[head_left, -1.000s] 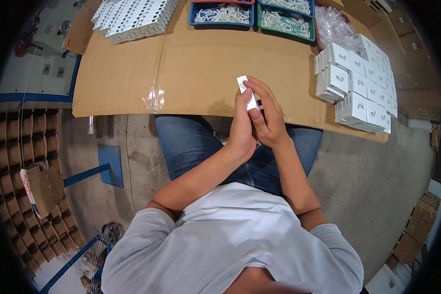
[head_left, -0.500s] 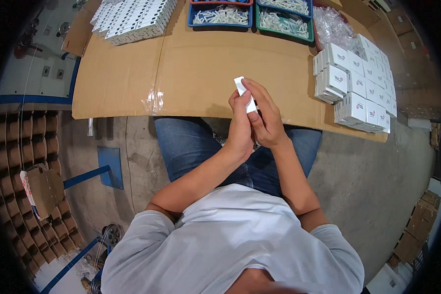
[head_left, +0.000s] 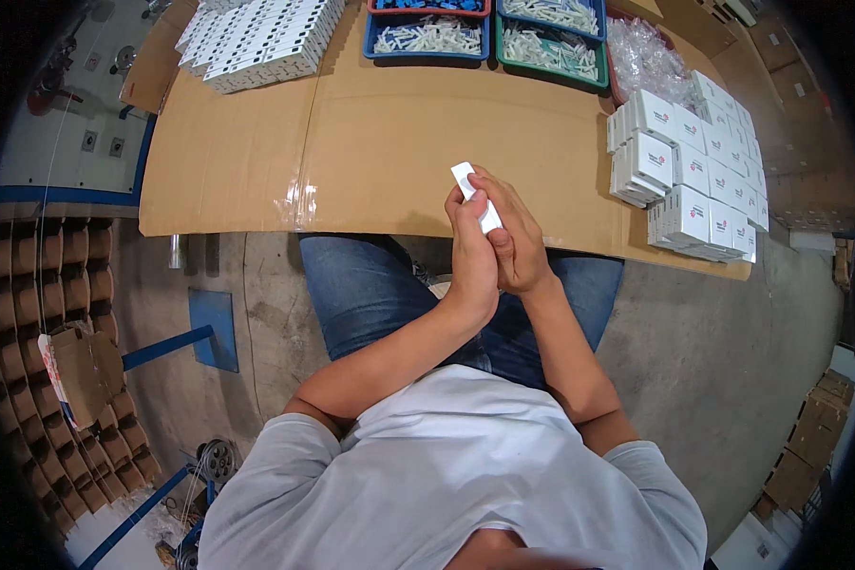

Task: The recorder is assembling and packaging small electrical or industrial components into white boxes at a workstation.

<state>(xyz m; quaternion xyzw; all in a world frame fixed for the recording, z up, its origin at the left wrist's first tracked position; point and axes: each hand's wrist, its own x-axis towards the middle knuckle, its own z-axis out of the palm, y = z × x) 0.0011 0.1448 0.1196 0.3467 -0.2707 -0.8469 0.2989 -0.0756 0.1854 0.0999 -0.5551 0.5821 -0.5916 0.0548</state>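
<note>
Both my hands are together just above the near edge of the cardboard-covered table (head_left: 380, 142). Between them is a small, narrow white box (head_left: 463, 173), tilted with its far end leaning to the left. My left hand (head_left: 472, 255) is closed around its left side, the thumb lying along it. From the right, my right hand (head_left: 520, 242) wraps it with bent fingers. The palms and fingers cover much of the box, so its full shape is hidden.
White boxes stand in a stack (head_left: 708, 180) at the right and in rows (head_left: 266, 47) at the far left. At the back are a blue bin (head_left: 427, 59) and a green bin (head_left: 553, 80) of small white pieces. Clear plastic packaging (head_left: 646, 52) lies beside them.
My hands and the white box have come slightly nearer to me. The right fingers have shifted lower, and the grip of both hands stays on the box.
</note>
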